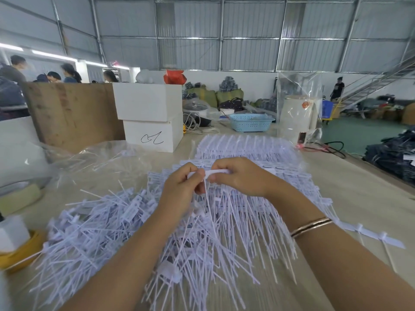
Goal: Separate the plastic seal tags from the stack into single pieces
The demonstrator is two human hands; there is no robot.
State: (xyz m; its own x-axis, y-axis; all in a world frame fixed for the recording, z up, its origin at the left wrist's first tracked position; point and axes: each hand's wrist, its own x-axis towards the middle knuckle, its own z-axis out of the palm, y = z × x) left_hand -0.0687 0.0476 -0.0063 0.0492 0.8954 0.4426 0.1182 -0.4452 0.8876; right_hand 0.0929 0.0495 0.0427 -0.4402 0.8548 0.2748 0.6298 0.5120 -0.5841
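Hands meet above desk middle. Left hand [182,187] pinches flat head end of white plastic seal tag strip [219,172]; right hand [240,176] grips same strip just beside it, thin tail hanging down between both. Gold bangle [311,226] on right wrist. Below, toward near-left desk edge, loose heap of single white tags [116,230]. Behind hands, stack of joined tag strips [244,147] toward far edge. Two white cardboard boxes [150,117] stacked at far left; blue plastic basket [250,122] beyond.
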